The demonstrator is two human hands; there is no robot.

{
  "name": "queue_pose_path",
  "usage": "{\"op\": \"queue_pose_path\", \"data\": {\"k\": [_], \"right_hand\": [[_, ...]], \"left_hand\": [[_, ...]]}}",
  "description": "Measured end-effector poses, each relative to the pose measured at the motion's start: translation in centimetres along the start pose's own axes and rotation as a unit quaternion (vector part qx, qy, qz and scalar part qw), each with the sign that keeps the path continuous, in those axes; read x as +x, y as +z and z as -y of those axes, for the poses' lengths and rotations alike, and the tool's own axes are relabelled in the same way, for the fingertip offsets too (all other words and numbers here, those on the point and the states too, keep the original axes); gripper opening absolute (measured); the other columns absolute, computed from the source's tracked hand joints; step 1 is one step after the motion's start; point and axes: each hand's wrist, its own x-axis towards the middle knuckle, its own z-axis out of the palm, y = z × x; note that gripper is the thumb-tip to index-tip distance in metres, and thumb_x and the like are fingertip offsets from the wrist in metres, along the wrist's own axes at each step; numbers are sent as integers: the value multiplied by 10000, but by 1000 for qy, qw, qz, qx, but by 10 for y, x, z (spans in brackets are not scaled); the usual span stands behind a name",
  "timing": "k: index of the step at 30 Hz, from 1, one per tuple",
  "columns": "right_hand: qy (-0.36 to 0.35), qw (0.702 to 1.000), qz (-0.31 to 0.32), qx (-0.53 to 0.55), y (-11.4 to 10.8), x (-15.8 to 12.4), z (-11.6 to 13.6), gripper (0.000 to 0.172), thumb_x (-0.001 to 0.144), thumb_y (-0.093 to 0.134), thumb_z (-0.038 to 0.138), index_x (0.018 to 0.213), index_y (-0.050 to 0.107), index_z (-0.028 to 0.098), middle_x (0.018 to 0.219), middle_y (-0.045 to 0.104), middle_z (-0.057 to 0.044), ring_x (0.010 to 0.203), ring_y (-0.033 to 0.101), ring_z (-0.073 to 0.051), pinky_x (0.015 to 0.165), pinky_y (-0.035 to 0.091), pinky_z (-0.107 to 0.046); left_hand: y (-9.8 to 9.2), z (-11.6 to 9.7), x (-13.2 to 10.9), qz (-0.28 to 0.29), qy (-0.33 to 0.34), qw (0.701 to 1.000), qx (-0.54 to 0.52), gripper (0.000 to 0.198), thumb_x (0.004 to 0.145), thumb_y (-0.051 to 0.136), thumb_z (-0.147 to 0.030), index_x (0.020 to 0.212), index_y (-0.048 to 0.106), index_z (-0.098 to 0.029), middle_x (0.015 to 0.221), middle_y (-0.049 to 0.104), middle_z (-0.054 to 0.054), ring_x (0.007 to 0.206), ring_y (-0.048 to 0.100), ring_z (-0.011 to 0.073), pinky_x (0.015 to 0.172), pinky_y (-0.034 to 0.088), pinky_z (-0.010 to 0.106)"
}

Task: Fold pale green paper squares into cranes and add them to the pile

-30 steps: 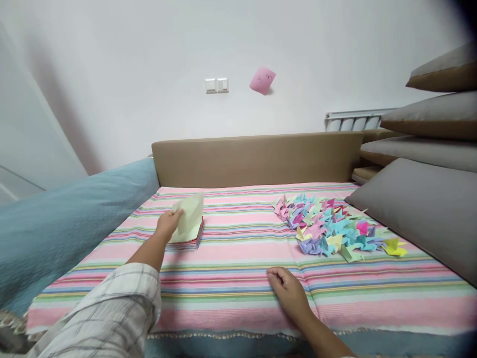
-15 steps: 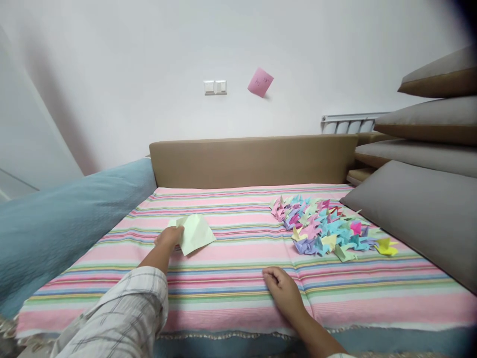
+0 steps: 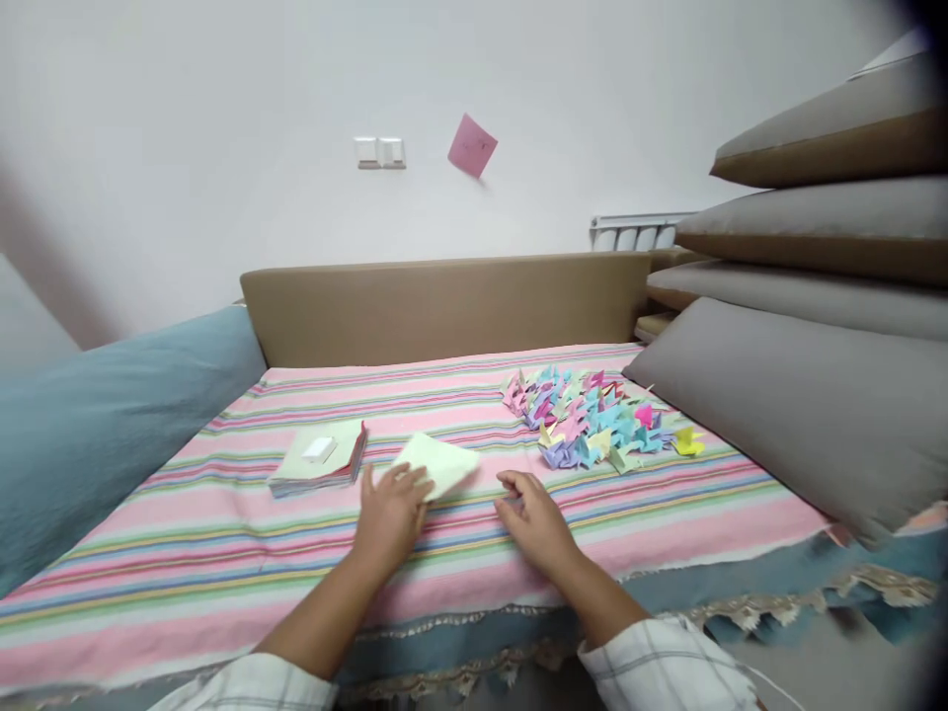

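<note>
My left hand (image 3: 391, 509) grips a pale green square sheet of paper (image 3: 446, 462) by its near left part; the thumb is mostly hidden and the sheet tilts above the striped cloth. To the right of the sheet, my right hand (image 3: 537, 523) is held with thumb and fingers apart, nothing between them. Left of my left hand lies a stack of coloured paper (image 3: 342, 444), pale green on top, with a small white block (image 3: 319, 449) resting on it. Many folded paper birds (image 3: 585, 420) in mixed colours are heaped beyond my right hand.
A pink striped cloth (image 3: 222, 513) covers the seat. Grey cushions (image 3: 785, 395) are piled on the right, a blue-covered armrest (image 3: 140, 395) is on the left, and a brown backrest (image 3: 444, 306) closes off the back. A pink note (image 3: 472, 146) hangs on the wall beside switches (image 3: 379, 152).
My left hand has carried the green sheet rightward, off the stack, which is now uncovered. My right hand has opened from a loose curl. The view has shifted to the right.
</note>
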Motion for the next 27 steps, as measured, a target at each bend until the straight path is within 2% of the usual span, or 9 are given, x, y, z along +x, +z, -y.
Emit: {"op": "queue_pose_path", "data": {"k": [4,7,9,12,14,17,20,24,27], "right_hand": [[-33,971,155,-179,-52,-13,28,284,765,519,227,1035,605,215,1035,608,-78,1002,538,-240,856,398,-355],[1,929,242,-282,-66,-23,26,239,691,586,200,923,644,200,936,628,-91,913,561,-265,787,407,-366],[-17,933,234,-271,-57,-24,13,314,669,596,182,980,631,209,989,613,-88,973,535,-256,820,396,-349],[-63,963,181,-190,-28,-16,-14,495,657,615,191,1149,563,218,1179,536,-84,1100,463,-236,920,352,-337],[-68,970,178,-152,-9,-9,-32,458,662,610,192,1117,593,235,1203,523,-74,1102,460,-232,936,338,-350],[-57,979,149,-129,7,-3,-50,320,693,584,184,996,655,256,1139,565,-52,1074,477,-226,933,325,-370],[-60,982,141,-108,9,-1,-59,270,693,599,193,947,666,253,1112,577,-50,1055,487,-221,921,335,-365],[-43,987,133,-84,5,1,-62,154,725,612,272,858,674,225,1107,565,-74,1083,473,-230,926,350,-357],[-8,991,113,-77,6,3,-61,200,799,540,360,793,667,205,1110,556,-91,1119,452,-233,947,345,-357]], "left_hand": [[20,-35,-35,60,13,996,-68,258,800,544,-190,998,663,-304,1112,665,27,1068,554,268,1024,146,630],[26,-45,-45,74,7,991,-113,248,804,550,-202,998,661,-308,1099,669,31,1055,566,254,1018,158,621],[29,-48,-47,77,3,988,-137,240,810,549,-211,995,659,-317,1083,675,27,1040,574,242,1014,160,618],[32,-50,-48,82,14,983,-164,229,824,540,-243,1005,655,-324,1078,673,28,1035,570,232,1012,159,610],[35,-49,-49,84,28,980,-176,245,813,550,-254,1031,645,-316,1090,665,39,1040,559,231,1014,184,582],[37,-39,-48,68,30,981,-180,315,750,600,-253,1063,634,-269,1087,652,64,1014,552,234,961,315,475],[37,-22,-44,49,-19,987,-154,248,676,641,-217,919,680,-242,992,655,58,932,559,232,831,398,378],[36,-3,-39,56,-86,985,-142,85,664,681,-303,712,685,-233,861,648,29,839,558,211,756,393,335],[37,1,-37,68,-127,978,-152,223,727,623,-422,636,657,-221,831,634,23,812,552,198,735,380,321]]}}
